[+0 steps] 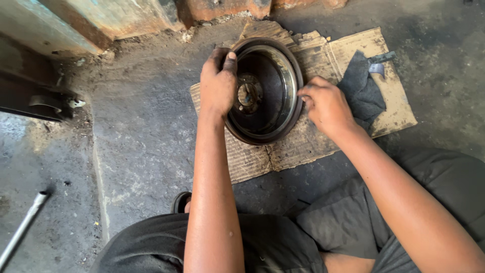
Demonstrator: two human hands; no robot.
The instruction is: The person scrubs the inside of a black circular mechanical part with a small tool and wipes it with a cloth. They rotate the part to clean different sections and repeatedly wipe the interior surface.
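Note:
A round, rusty-brown brake drum (268, 96) stands tilted, open side toward me, on a worn piece of cardboard (313, 141). Its inner wall is shiny metal and a hub with holes shows at its middle. My left hand (218, 83) grips the drum's left rim, thumb over the top edge. My right hand (326, 103) is closed against the drum's right rim, fingers pinched at the edge; whether something small is in them is hidden.
A dark grey rag (361, 91) lies on the cardboard right of the drum, a small metal piece (378, 65) at its top. A metal rod (22, 227) lies at lower left. Rusty metal structure (101, 20) runs along the top. My folded legs (283, 242) fill the bottom.

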